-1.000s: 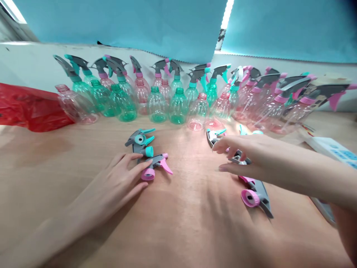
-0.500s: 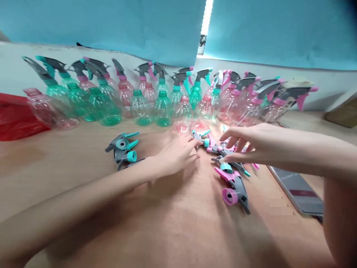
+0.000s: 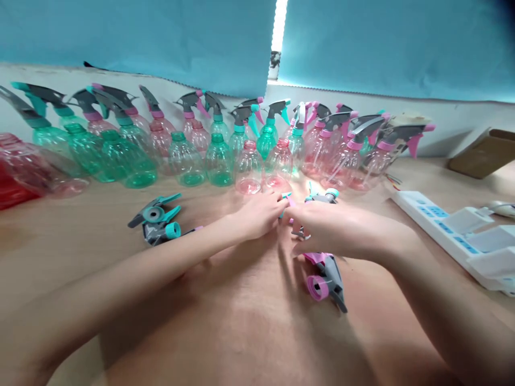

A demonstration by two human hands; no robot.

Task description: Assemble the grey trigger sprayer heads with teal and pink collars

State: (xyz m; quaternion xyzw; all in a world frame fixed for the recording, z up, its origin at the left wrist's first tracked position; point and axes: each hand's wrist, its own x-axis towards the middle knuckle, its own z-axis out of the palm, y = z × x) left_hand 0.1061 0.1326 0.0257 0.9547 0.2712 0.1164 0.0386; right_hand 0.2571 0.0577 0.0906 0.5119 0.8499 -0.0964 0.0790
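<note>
My left hand [image 3: 261,215] is in the middle of the table, its fingers bent around a teal-and-grey spray trigger head [image 3: 282,213] that is mostly hidden. Close beside it, my right hand [image 3: 322,225] reaches left over a pile of spray heads, thumb and fingers apart and somewhat blurred. A grey trigger part [image 3: 301,234] shows between them. Behind that hand lies a teal-collared spray head [image 3: 324,196]. Nearer to me rests a pink-and-grey spray head [image 3: 326,284]. Several teal-and-grey spray heads [image 3: 156,219] lie left of my left forearm.
Along the wall stand rows of clear pink and green bottles, some open-necked like the green bottle [image 3: 219,161], others topped with spray heads. A white power strip [image 3: 442,225] with plugs sits at right, a brown box [image 3: 480,154] behind it. Red plastic [image 3: 16,185] is far left.
The view has turned right, bringing the power strip into sight. My right hand has moved left, close to my left hand, and covers more of the pile. The phone no longer shows.
</note>
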